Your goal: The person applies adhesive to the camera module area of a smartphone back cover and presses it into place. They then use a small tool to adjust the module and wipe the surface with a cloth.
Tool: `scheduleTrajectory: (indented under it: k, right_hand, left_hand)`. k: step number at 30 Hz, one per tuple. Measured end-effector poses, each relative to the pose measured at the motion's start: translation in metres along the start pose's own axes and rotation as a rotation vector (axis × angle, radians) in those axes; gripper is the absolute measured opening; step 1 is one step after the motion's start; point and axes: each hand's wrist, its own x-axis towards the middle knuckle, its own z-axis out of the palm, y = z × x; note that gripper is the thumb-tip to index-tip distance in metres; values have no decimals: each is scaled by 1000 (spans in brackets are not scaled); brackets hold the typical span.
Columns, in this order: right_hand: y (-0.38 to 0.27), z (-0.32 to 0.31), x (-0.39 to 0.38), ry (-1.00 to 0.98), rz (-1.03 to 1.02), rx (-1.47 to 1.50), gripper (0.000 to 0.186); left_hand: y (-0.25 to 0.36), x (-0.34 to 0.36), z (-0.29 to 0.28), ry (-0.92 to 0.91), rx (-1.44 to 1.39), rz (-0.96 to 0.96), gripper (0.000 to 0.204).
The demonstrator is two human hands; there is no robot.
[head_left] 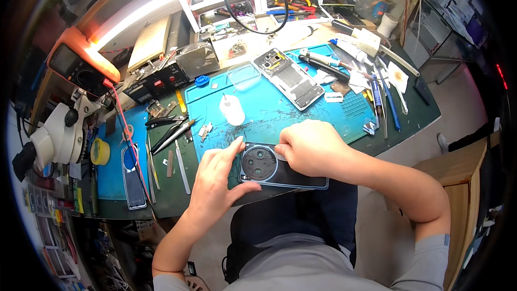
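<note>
A dark phone back panel [293, 176] with a pale blue edge lies at the mat's near edge, in front of my body. Its large round camera ring [260, 163] has several lens holes. My left hand [214, 175] grips the panel's left end, fingers along the far edge and thumb at the near one. Over the right half, my right hand [312, 148] is closed, with its thumb and finger pinched together beside the ring. Whatever that pinch holds is hidden. Farther off lies an opened phone [288, 79], its inner parts showing.
A white bottle [232, 110] stands on the blue mat [215, 139]. To the left are pliers [167, 129], a slim phone part [133, 178], yellow tape [100, 151], an orange multimeter [81, 62] and a microscope [59, 129]. Screwdrivers [376, 94] and a razor blade [334, 97] lie right.
</note>
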Motion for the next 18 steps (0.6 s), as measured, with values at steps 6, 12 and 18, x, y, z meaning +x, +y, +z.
scheduleTrajectory:
  k: [6, 12, 18]
  right_hand:
    - [2, 6, -4, 51, -55, 74, 27]
    - [2, 11, -9, 86, -94, 132, 28]
    - [-3, 16, -15, 103, -39, 96, 26]
  left_hand:
    - [2, -1, 5, 56, 30, 21, 100]
    - [1, -3, 5, 58, 37, 6, 102]
    - [2, -1, 7, 74, 35, 18, 100]
